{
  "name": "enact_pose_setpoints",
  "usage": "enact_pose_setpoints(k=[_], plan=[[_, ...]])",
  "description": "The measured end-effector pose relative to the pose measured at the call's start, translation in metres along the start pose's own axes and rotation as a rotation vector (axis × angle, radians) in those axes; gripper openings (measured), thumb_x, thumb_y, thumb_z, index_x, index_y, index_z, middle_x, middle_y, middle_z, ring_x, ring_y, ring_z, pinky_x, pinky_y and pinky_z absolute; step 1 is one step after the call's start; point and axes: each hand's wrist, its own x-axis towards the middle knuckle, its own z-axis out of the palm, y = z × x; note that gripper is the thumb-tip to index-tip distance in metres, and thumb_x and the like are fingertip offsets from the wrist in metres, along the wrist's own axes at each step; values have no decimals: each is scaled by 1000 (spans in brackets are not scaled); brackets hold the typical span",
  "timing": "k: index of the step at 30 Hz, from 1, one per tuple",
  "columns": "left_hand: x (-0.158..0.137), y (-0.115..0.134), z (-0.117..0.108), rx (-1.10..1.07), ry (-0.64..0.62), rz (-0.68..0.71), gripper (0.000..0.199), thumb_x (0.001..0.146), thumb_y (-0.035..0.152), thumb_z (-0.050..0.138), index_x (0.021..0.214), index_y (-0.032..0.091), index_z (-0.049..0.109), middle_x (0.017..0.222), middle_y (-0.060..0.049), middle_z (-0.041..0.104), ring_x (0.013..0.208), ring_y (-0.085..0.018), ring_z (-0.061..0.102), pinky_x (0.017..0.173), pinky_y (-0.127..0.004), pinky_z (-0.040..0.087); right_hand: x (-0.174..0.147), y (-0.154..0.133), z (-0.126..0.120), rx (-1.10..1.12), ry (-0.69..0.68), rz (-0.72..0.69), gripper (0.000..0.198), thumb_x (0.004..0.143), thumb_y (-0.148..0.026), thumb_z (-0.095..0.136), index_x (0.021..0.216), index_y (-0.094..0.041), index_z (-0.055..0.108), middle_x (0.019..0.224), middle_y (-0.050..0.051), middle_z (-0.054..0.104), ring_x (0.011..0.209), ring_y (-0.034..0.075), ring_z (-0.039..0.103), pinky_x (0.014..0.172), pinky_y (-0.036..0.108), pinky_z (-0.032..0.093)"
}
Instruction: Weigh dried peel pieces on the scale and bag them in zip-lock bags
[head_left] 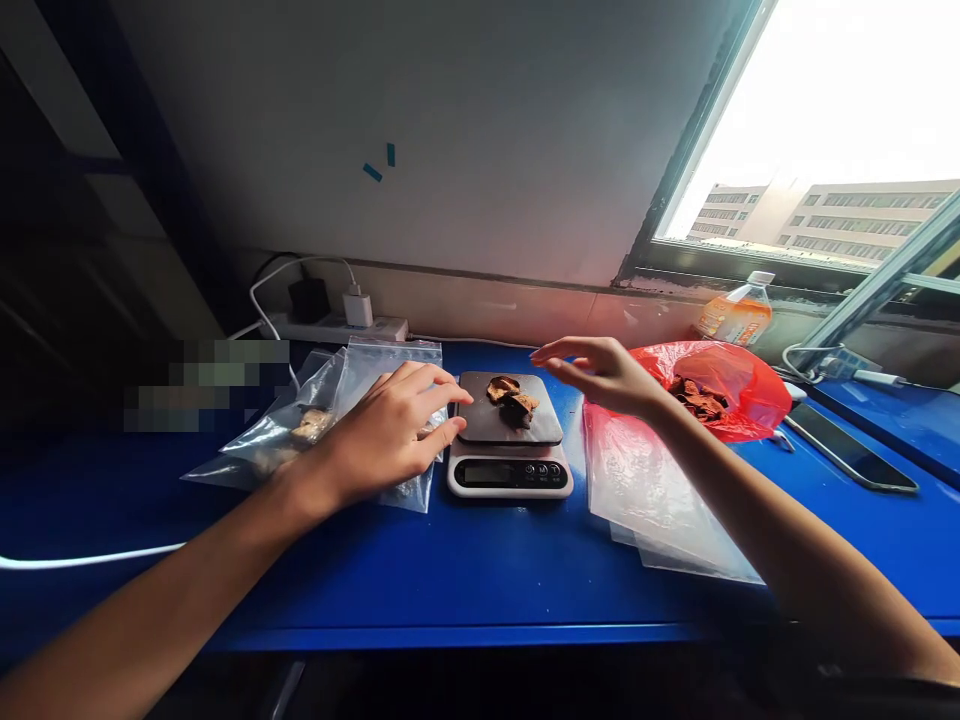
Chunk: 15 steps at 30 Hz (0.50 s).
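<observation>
Several dried brown slices lie on the metal plate of a small white digital scale. My left hand hovers at the scale's left edge, fingers apart and holding nothing. Over the right side of the scale, my right hand has its fingers stretched out with nothing in them. Under and behind my left hand are clear zip bags, some with pale pieces inside. A red plastic bag lies open beyond my right wrist, with dark reddish-brown dried pieces in it. Flat clear bags lie below my right forearm.
The blue table ends at a front edge near me. A power strip with a white charger sits by the wall. At the right are an orange drink bottle and a phone.
</observation>
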Motion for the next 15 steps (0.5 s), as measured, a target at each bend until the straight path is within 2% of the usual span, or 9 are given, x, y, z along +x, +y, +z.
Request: enact_pose_setpoints(k=[4, 6, 8, 10, 12, 15], plan=[[0, -1, 0, 12, -10, -11, 27, 96, 29, 50, 111, 18, 69, 118, -10, 66, 118, -27, 55, 103, -47, 44, -31, 6, -48, -4, 241, 18, 27, 87, -43, 66, 100, -23, 76, 102, 7, 76, 91, 19, 69, 79, 33, 53], [0, -3, 1, 11, 2, -7, 27, 96, 30, 49, 111, 18, 69, 117, -10, 66, 118, -27, 55, 103, -47, 45, -53, 25, -77, 3, 402, 41, 18, 82, -37, 71, 90, -21, 75, 91, 7, 76, 82, 17, 68, 74, 31, 52], [0, -6, 2, 9, 21, 8, 29, 95, 33, 49, 111, 19, 69, 117, -9, 66, 118, -27, 55, 102, -48, 45, -75, 50, -104, 103, 523, 104, 15, 77, -34, 73, 81, -20, 73, 78, 6, 73, 71, 16, 66, 68, 30, 51], [1, -9, 4, 16, 33, 15, 30, 95, 35, 49, 111, 21, 70, 116, -9, 67, 118, -27, 55, 102, -48, 46, -93, 76, -124, 50, 517, 290, 14, 75, -30, 71, 80, -17, 72, 73, 5, 72, 67, 16, 65, 65, 28, 51], [1, -11, 5, 28, 42, 20, 31, 94, 37, 48, 110, 22, 71, 116, -8, 68, 117, -28, 56, 100, -48, 47, -103, 99, -135, -40, 417, 488, 15, 75, -28, 66, 79, -15, 71, 71, 7, 71, 64, 16, 63, 60, 28, 49], [2, -14, 7, 38, 42, 22, 31, 94, 39, 48, 109, 22, 71, 114, -8, 68, 116, -27, 58, 100, -48, 49, -102, 124, -132, -250, 329, 596, 19, 78, -28, 59, 80, -14, 73, 73, 8, 72, 64, 17, 61, 59, 28, 47]])
